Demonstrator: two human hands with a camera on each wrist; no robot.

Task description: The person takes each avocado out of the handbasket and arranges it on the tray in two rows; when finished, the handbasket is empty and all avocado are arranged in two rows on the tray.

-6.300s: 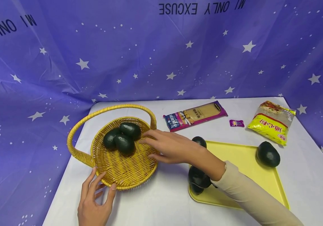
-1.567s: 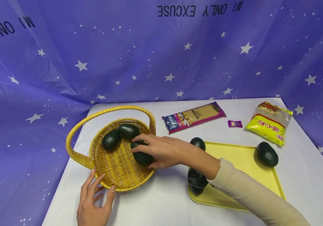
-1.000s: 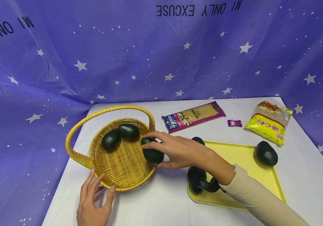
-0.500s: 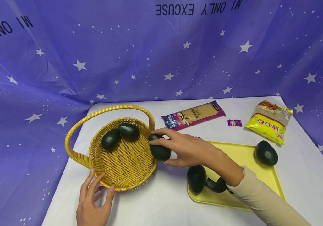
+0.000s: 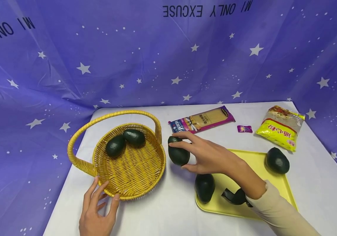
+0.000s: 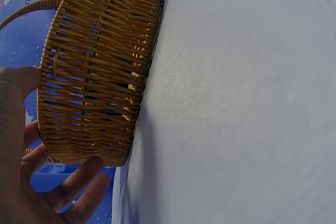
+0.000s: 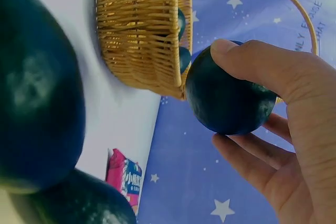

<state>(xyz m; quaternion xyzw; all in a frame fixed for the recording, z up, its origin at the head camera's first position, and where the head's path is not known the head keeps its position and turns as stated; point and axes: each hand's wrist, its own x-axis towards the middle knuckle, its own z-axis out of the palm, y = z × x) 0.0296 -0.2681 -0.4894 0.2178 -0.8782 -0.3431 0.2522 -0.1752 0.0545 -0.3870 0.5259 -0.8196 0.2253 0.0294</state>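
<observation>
My right hand (image 5: pixel 207 154) grips a dark green avocado (image 5: pixel 178 151) between thumb and fingers, in the gap between basket and tray. The right wrist view shows the thumb on one side of this avocado (image 7: pixel 226 95) and fingertips on the other. My left hand (image 5: pixel 97 209) holds the near left rim of a yellow wicker basket (image 5: pixel 128 196), thumb and fingers spread along it. Inside the basket two avocados lie side by side, one at the left (image 5: pixel 115 146) and one at the back (image 5: pixel 134 137). Their ends peek past the rim in the right wrist view.
On a yellow tray (image 5: pixel 245 209) lie an avocado at the left (image 5: pixel 205 188) and another at the right edge (image 5: pixel 277 160). Behind are a pasta packet (image 5: pixel 204 118), a small purple sachet (image 5: pixel 244 128) and a yellow food bag (image 5: pixel 280 127). The basket's handle (image 5: pixel 124 112) stands upright.
Earlier three avocados lay together in the basket. My right hand took one, lifted it over the right rim and carried it rightward, clear of the basket. The left hand stayed on the rim.
</observation>
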